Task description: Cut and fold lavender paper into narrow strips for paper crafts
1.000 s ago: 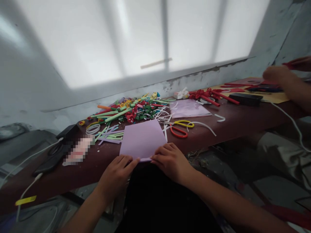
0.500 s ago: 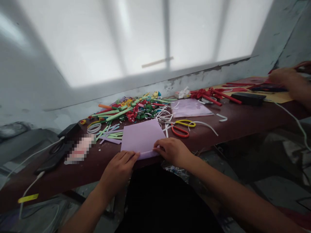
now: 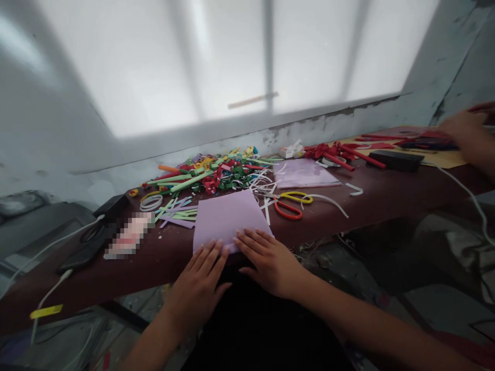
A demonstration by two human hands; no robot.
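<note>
A sheet of purple paper [image 3: 228,214] lies at the front edge of the table, its near edge partly covered by my fingers. My left hand [image 3: 201,275] rests flat on the near left corner, fingers stretched out. Flat on the near right part lies my right hand [image 3: 266,260], fingers extended and thumb apart. Neither hand grips anything. Just beyond the paper's right side are scissors [image 3: 288,206] with one yellow and one red handle loop. Pale paper strips [image 3: 181,214] lie to the left of the sheet.
Behind the sheet is a heap of coloured paper pieces [image 3: 216,172]. More purple sheets [image 3: 303,172] lie at the back right, near red paper rolls [image 3: 340,157] and a black box [image 3: 396,159]. A co-worker's hand [image 3: 464,126] is at the far right. Cables [image 3: 50,296] hang at left.
Both hands have opened from pinching the paper's near edge to lying flat on it. My right hand has shifted slightly left. The co-worker's hand has moved a little to the right.
</note>
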